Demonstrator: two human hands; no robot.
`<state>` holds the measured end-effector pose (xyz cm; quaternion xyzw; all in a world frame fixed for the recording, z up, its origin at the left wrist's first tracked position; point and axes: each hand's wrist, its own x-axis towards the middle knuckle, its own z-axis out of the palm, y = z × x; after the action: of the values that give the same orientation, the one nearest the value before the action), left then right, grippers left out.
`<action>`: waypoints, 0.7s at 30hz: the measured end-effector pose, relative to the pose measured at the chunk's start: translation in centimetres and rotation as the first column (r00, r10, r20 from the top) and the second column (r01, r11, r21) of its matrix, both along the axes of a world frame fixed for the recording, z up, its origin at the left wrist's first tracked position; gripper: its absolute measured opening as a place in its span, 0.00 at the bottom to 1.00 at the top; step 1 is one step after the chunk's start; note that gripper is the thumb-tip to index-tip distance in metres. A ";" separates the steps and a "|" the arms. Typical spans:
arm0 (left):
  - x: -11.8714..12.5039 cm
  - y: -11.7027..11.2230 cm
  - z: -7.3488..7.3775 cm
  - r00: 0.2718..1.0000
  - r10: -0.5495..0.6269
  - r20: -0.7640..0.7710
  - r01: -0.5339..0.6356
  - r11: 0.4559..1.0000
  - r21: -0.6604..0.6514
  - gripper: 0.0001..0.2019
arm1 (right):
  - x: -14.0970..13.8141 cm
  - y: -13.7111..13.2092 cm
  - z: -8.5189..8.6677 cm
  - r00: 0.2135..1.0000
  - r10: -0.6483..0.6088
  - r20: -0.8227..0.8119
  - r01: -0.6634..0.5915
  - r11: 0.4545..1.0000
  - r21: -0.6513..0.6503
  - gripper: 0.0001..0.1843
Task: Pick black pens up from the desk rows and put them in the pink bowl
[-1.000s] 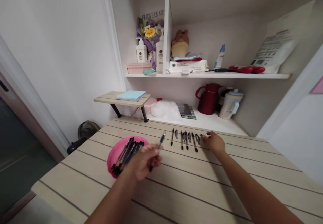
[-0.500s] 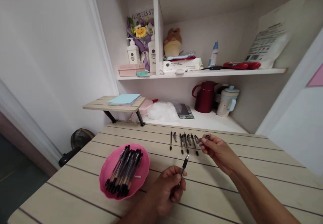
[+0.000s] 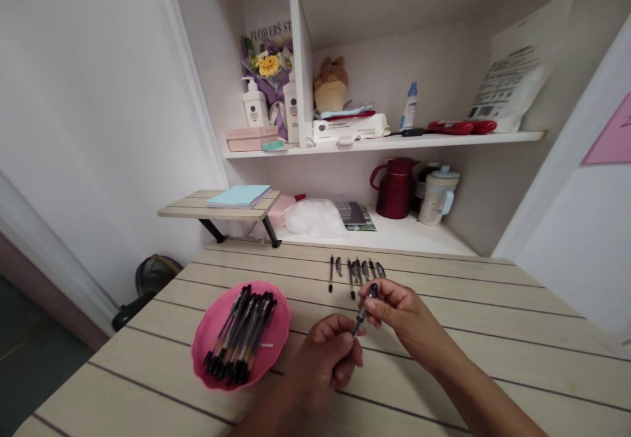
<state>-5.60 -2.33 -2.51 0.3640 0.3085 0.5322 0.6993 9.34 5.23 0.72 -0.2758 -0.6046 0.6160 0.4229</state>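
Observation:
My left hand (image 3: 329,359) is closed around the barrel of a black pen (image 3: 359,319), its tip pointing up and away. My right hand (image 3: 400,315) pinches a small dark pen cap (image 3: 371,290) right at that tip. Both hands hover over the wooden table (image 3: 468,332) near its middle. Just beyond them lies a short row of pens and loose caps (image 3: 355,271). A pink bowl (image 3: 217,322) holding several capped black pens (image 3: 242,338) sits to the left of my left hand.
Behind the table, a low white shelf carries a red jug (image 3: 396,188), a speckled cup (image 3: 438,195) and a white bag (image 3: 316,217). A small riser with a blue notebook (image 3: 238,196) stands at the back left. A fan (image 3: 156,273) sits on the floor.
My right hand picked a cap from the row and brought it back to the pen tip. My left hand carried the pen from beside the bowl toward the table's middle.

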 end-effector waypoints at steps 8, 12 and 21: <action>0.3 -0.8 0.7 0.982 0.139 -0.131 -0.130 0.989 0.075 0.12 | -0.6 -1.6 0.7 1.000 0.019 -0.013 -0.019 1.000 -0.001 0.12; 0.2 -1.2 0.7 0.926 0.252 -0.281 -0.206 0.961 0.184 0.12 | -1.0 -2.2 1.1 1.000 -0.022 -0.006 0.022 1.000 -0.017 0.12; -0.3 -2.2 2.7 0.626 0.500 -0.598 -0.178 0.839 0.515 0.09 | -1.6 -3.1 0.8 0.998 -0.065 0.014 0.065 0.998 -0.011 0.13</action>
<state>-5.88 -4.50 0.15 0.6112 0.5008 0.5254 0.3154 7.75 2.18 1.47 -0.3020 -0.5946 0.6035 0.4371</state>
